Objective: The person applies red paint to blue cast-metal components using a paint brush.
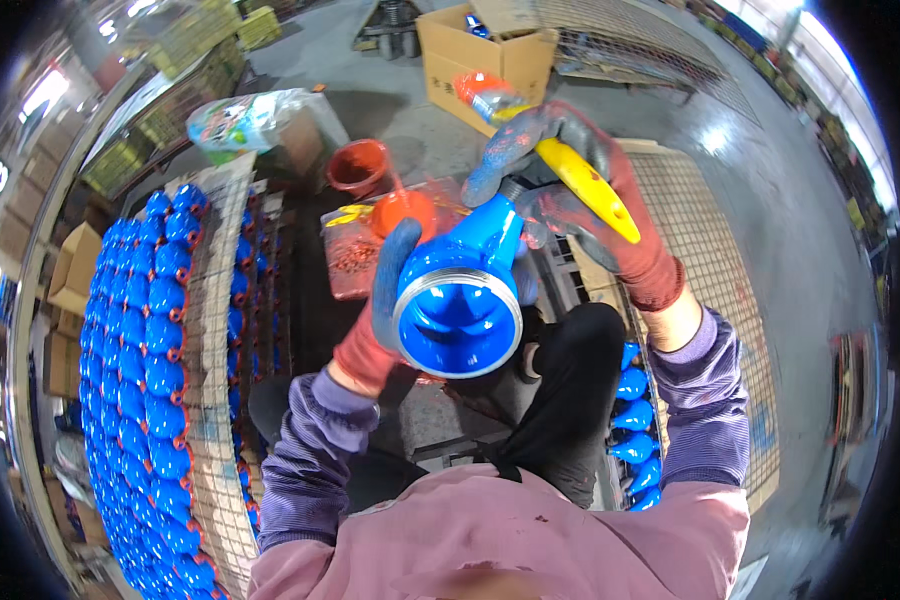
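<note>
The glossy blue casting point(460, 290) sits in front of you, above your knees, its wide threaded mouth turned up toward your face and its narrow neck pointing away. Your gloved left hand point(386, 300) is wrapped around its left side. Your right hand point(585, 140) is curled around the yellow-handled brush point(592, 192), with its fingers at the neck; you can't tell from here whether they pinch it too.

The likeliest mishap is a stray red mark: the bristles are loaded with orange-red and lean out past the neck, so a turn of your wrist could flick or drip it onto the blue. Your right glove is smeared red as well, and could print onto that smooth surface. If the coat is slick, the casting could also twist in your left hand, since its rounded body gives little to grip.

Just beyond, the small orange-red tub point(406, 212) stands near the red bucket point(358, 168) on your left; a low elbow or knee might tip either. The close-packed blue pieces point(160, 350) further left could be scuffed or spattered if you swing wide.

As for writing, you show no label on the casting. The plastic bag point(255, 125) bears colourful print, and the cardboard carton point(455, 70) carries small dark marks, both too small and warped to read with confidence.
</note>
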`<state>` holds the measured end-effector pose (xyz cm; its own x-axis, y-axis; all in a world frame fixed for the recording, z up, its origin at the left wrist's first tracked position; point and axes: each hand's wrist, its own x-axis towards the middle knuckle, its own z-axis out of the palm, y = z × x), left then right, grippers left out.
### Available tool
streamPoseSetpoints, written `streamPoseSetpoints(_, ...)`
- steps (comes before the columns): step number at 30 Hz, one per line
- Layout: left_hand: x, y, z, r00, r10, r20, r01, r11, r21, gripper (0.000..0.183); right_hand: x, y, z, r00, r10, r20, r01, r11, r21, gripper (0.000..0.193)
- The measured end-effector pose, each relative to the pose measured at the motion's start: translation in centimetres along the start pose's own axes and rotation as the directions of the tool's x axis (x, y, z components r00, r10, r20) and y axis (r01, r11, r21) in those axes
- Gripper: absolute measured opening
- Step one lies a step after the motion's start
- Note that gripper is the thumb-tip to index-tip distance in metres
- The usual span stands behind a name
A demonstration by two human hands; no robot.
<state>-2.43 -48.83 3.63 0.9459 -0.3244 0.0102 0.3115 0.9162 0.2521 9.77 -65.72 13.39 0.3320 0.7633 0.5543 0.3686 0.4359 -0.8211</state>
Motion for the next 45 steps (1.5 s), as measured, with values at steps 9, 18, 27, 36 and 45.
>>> streamPoseSetpoints(9,-6.2,2.9,-4.8,0.879,0.435,-0.192,-0.386,0.889,0.248,0.09,-0.4,6.3,3.3,0.952,0.29,-0.102,-0.305,0.933,-0.192,0.041)
streamPoseSetpoints(18,-9.5,10.8,-7.2,0.718,0.695,0.025,-0.694,0.719,-0.041,0.066,-1.3,13.4,5.0,0.962,0.265,0.067,-0.073,0.486,-0.871,0.035)
streamPoseSetpoints(27,-10.8,12.9,-9.9,0.705,0.696,0.134,-0.696,0.716,-0.055,0.084,0.0,24.3,5.0,0.74,0.5,-0.45,-0.634,0.743,-0.216,0.025)
streamPoseSetpoints(36,-12.3,11.9,-10.6,0.64,0.761,-0.109,-0.758,0.648,0.078,0.069,0.7,32.5,4.7,0.745,0.519,-0.42,-0.66,0.665,-0.35,0.026)
streamPoseSetpoints(45,-12.0,11.6,-10.4,0.595,0.772,-0.221,-0.734,0.635,0.242,0.055,1.6,30.5,5.4,0.842,0.431,-0.323,-0.537,0.62,-0.573,0.025)
